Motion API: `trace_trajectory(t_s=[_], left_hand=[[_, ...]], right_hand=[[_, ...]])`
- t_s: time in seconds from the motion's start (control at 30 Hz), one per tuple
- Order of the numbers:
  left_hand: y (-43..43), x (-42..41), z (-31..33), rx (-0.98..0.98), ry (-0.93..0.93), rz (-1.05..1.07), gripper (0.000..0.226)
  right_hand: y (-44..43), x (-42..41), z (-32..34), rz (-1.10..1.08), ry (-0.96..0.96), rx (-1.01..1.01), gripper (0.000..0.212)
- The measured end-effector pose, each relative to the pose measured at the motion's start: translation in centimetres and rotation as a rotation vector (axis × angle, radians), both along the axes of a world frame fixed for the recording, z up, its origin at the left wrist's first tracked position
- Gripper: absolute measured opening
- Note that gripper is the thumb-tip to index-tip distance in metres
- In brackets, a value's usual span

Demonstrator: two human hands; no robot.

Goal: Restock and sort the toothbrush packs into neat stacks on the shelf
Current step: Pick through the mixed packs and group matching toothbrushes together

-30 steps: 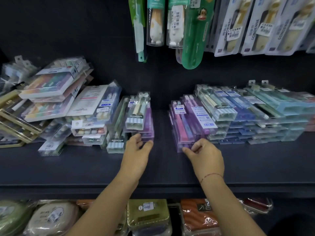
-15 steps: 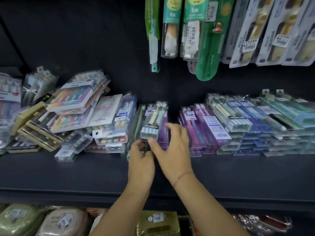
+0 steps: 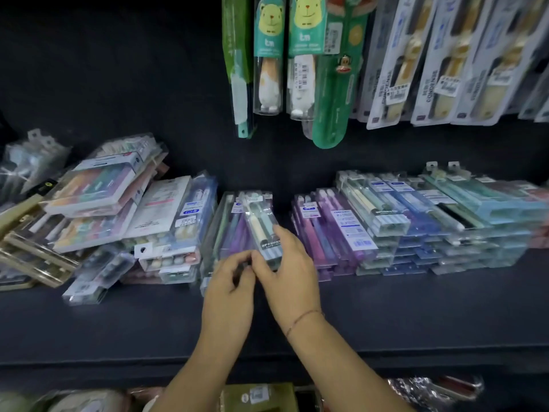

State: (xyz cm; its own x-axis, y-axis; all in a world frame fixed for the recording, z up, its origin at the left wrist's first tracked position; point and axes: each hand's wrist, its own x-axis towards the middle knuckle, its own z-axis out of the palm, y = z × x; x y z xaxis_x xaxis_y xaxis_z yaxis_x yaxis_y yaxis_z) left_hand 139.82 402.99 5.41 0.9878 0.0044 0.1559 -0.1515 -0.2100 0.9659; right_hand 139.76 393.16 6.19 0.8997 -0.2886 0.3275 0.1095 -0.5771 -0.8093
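Observation:
A clear toothbrush pack (image 3: 261,221) with a cream and a pale green brush lies on top of a small stack of purple packs (image 3: 234,233) in the middle of the black shelf (image 3: 416,307). My right hand (image 3: 285,272) grips the near end of that top pack, fingers over its right side. My left hand (image 3: 228,286) pinches the front edge of the same stack, fingertips meeting the right thumb. Neat rows of pink, purple and blue packs (image 3: 386,227) lie to the right. A tumbled heap of mixed packs (image 3: 118,221) lies to the left.
Carded toothbrushes (image 3: 300,60) hang above the shelf, reaching down close to the stacks. Gold-edged boxes (image 3: 32,251) sit at the far left. Below the shelf's front lip lie wrapped goods (image 3: 258,396). Bare shelf runs along the front.
My right hand left the pink and purple stack on the right and came to the middle stack, where both hands now hold the top pack. The view moved closer.

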Motion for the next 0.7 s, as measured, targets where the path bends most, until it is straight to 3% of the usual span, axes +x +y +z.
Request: trace_trajectory(t_s=[0.13, 0.33, 0.4, 0.53, 0.63, 0.7], left_hand=[[-1.0, -0.6, 0.4, 0.121, -0.241, -0.072, 0.018], [-5.2, 0.0, 1.2, 0.309, -0.283, -0.325, 0.058], [-7.2, 0.6, 1.5, 0.403, -0.314, -0.359, 0.071], [-10.2, 1.8, 2.0, 0.547, -0.312, -0.392, 0.074], [-11.4, 2.7, 2.1, 0.589, -0.312, -0.402, 0.071], [-11.7, 3.3, 1.9, 0.592, -0.293, -0.426, 0.07]], right_hand=[[-3.0, -3.3, 0.9, -0.043, -0.167, -0.034, 0.054], [-9.1, -4.7, 3.8, -0.315, -0.287, -0.184, 0.052], [-10.7, -4.3, 4.4, -0.398, -0.266, -0.223, 0.052], [-13.5, -3.1, 4.6, -0.484, -0.063, -0.304, 0.061], [-14.8, -3.0, 4.4, -0.395, 0.061, -0.31, 0.067], [-15.2, -3.2, 4.2, -0.288, 0.039, -0.229, 0.066]])
